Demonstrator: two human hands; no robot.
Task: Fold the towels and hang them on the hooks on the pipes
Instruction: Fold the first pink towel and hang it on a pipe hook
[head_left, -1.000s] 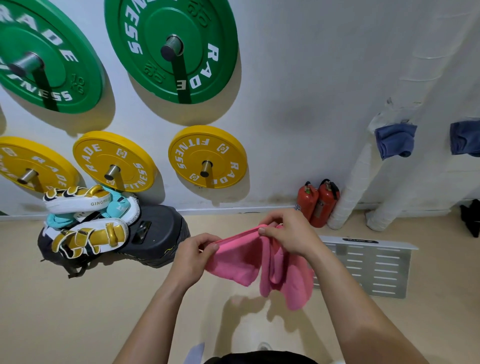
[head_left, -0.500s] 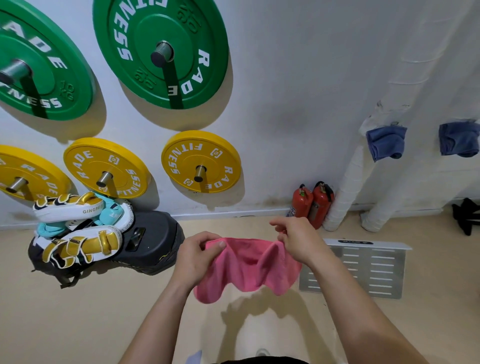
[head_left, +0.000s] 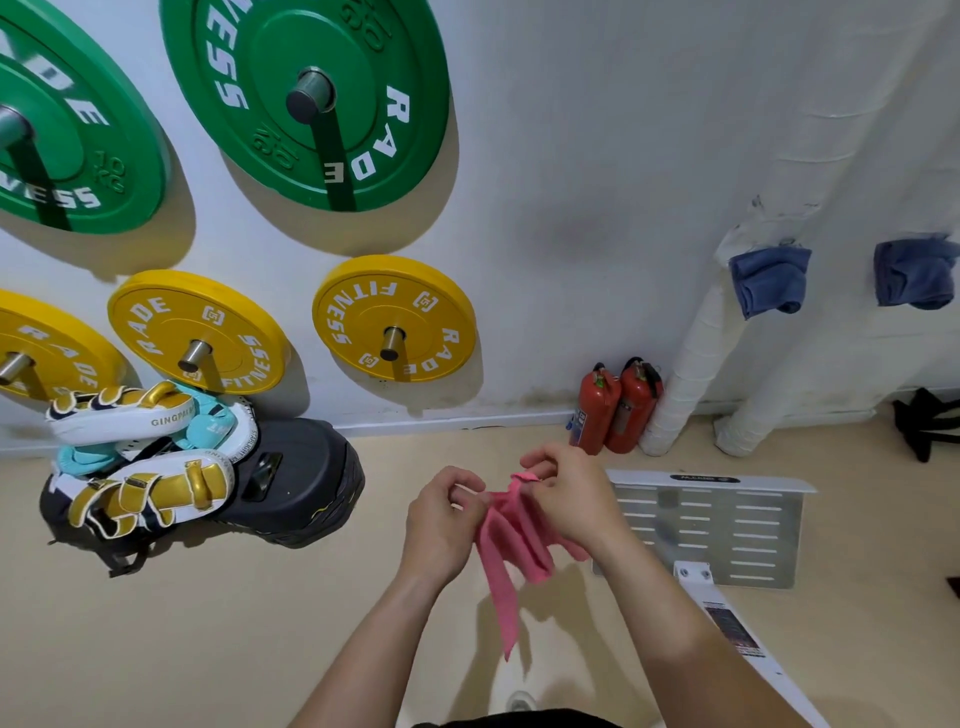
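Head camera, aimed forward and down in a gym corner: a person faces a white wall with both bare forearms reaching out. Their left hand (head_left: 441, 514) and right hand (head_left: 566, 493) are close together, almost touching. Each has its fingers curled, pinching the top edge of a small pink towel (head_left: 511, 551).

The towel is held in the air above the beige floor (head_left: 208, 623), bunched between the hands. Its layers hang unevenly, and one narrow tail droops lowest. This looks like the folding step, only partly done: the top corners meet, but the hanging layers are not lined up.

To the right, a white pipe (head_left: 691, 374) rises from the floor with a folded blue towel (head_left: 769, 280) hanging on it. A second blue towel (head_left: 914, 273) hangs further right, at the frame's edge. The hooks themselves are hidden by the cloth, and I can see no free hook.

The next move likely calls for squaring the pink layers into a neat fold. The towel would then be carried right, well away from where the hands are, to find an open hook on the pipes.

Two red fire extinguishers (head_left: 618, 405) stand just beside the pipe's foot. Green and yellow weight plates (head_left: 395, 317) hang on the wall.
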